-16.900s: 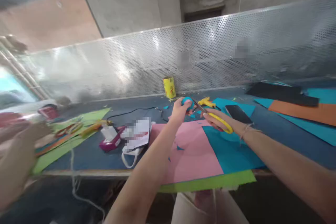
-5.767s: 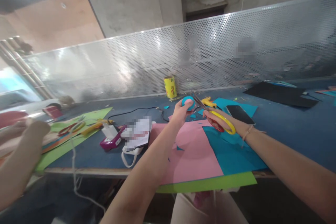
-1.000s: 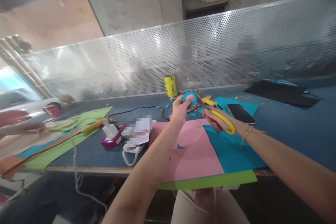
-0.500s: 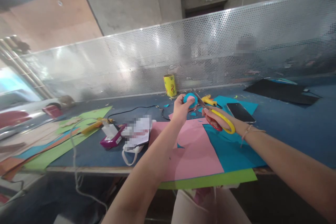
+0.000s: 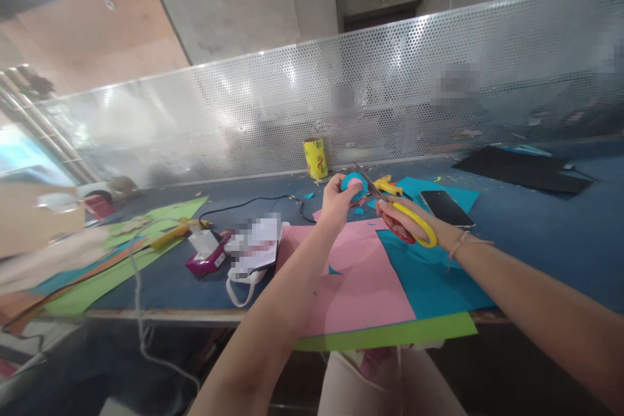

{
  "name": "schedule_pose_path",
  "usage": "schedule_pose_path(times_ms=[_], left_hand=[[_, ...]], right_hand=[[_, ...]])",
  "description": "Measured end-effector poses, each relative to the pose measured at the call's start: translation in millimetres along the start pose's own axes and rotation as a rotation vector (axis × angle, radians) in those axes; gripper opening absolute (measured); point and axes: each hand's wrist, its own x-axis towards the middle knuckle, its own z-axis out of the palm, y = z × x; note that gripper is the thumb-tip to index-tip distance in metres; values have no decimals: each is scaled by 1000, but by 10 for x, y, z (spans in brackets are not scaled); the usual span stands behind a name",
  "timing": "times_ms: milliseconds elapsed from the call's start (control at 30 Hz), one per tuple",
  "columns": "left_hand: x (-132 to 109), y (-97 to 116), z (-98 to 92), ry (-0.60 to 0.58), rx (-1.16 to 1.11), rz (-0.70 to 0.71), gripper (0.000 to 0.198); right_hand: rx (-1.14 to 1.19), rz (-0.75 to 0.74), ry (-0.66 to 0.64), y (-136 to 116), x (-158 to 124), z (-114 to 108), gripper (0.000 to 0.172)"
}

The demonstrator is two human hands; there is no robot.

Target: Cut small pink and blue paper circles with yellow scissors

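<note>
Two hands over the table [image 5: 560, 234] middle | left hand [image 5: 335, 200] fingers pinched on teal disc [image 5: 354, 183] | right hand [image 5: 400, 216] closed through yellow scissors [image 5: 428, 234], blades at disc, seemingly slightly apart | phone [image 5: 444, 208], glue gun [image 5: 387, 186] behind, toward far edge | pink sheet [image 5: 351, 273] beneath.

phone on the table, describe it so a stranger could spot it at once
On the blue table below the perforated metal screen, a teal sheet lies right of the right hand holding yellow scissors. The phone rests on it: small and glossy, unlike the matte black sheet farther right.
</note>
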Motion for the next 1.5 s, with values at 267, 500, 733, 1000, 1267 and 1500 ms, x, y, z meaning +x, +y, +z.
schedule_pose_path(times_ms=[267,500,733,1000,1267,1500], left_hand=[[-3,6,2,-6,-24,-8,36],[-14,23,5,-6,-32,-9,34],[41,-21,-17,51,-58,-9,30],[69,-34,-33,81,-71,-13,31],[79,-39,-36,70,-26,27,29],[59,-11,-58,105,29,15,32]], right_hand=[[24,10,6,6,-1,5,49],[27,-9,68,8,3,5,50],[13,22,137,-47,15,-5,47],[36,68,137,53,70,-23,44],[44,-4,145,88,75,8,49],[-3,36,128,58,44,16,47]])
